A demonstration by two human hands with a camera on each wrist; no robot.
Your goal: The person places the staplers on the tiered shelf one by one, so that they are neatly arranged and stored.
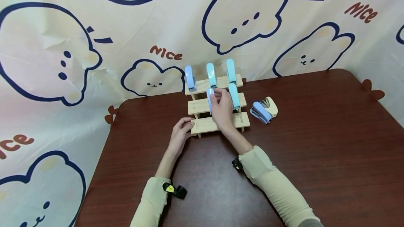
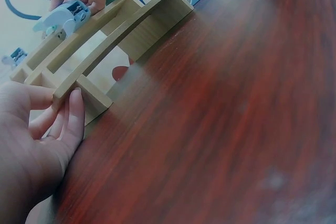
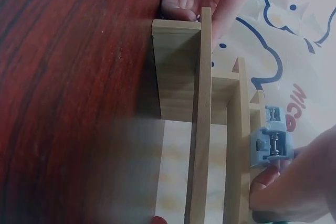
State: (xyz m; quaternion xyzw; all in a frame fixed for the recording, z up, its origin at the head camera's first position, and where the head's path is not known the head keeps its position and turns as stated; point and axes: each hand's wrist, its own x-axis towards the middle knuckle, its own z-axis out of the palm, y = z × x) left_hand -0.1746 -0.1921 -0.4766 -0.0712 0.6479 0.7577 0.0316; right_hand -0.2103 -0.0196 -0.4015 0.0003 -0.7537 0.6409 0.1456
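Observation:
A three-step wooden stand (image 1: 204,125) stands at the far side of the table. My right hand (image 1: 223,110) grips a blue stapler (image 1: 209,98) upright at the middle step; whether its base bears on the step cannot be made out. In the right wrist view the metal front of this stapler (image 3: 274,145) shows beside the fingers. My left hand (image 1: 180,135) pinches the left end of the lowest step, thumb and fingers round its edge in the left wrist view. A turquoise stapler (image 1: 234,96) stands on the middle step, just right of my right hand.
The top step carries a blue stapler (image 1: 190,78) at left and two turquoise ones, a middle stapler (image 1: 211,74) and a right stapler (image 1: 231,71). Right of the stand, a blue stapler (image 1: 261,112) and a cream stapler (image 1: 271,107) lie together on the brown table (image 1: 315,143). A patterned cloth (image 1: 132,27) hangs behind.

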